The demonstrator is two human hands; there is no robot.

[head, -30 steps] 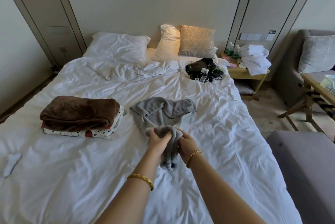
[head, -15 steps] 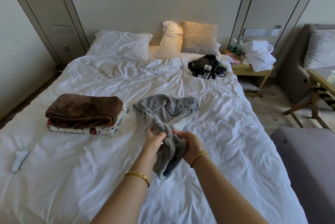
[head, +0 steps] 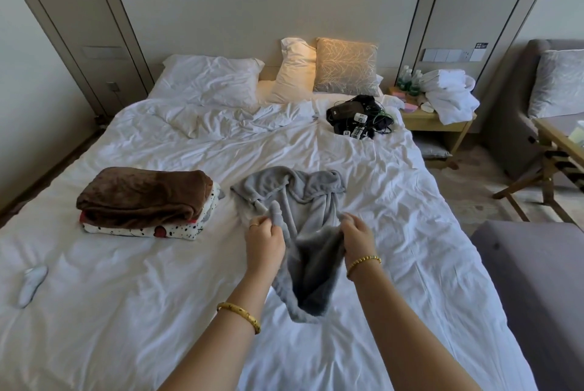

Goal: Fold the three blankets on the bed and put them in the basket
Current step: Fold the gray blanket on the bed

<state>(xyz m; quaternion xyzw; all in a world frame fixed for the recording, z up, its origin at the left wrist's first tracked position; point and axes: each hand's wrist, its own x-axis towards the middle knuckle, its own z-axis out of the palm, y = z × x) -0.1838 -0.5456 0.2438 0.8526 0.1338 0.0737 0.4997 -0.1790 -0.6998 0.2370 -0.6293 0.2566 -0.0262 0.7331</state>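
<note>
Both hands up over the white rumpled bed. Left hand and right hand each pinch an edge of the soft grey fleece blanket, fingers closed on fabric; its near end sags between them, far end heaped on the sheet. Folded brown plush blanket sits stacked on folded white spotted blanket, just left of the grey one.

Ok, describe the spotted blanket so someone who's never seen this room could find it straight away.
Start at the white bed and look to its left side, level with the hands. Two folded blankets are stacked there; the spotted blanket is the bottom one, under the brown blanket. It alone is white with black dots and red patches.
</note>
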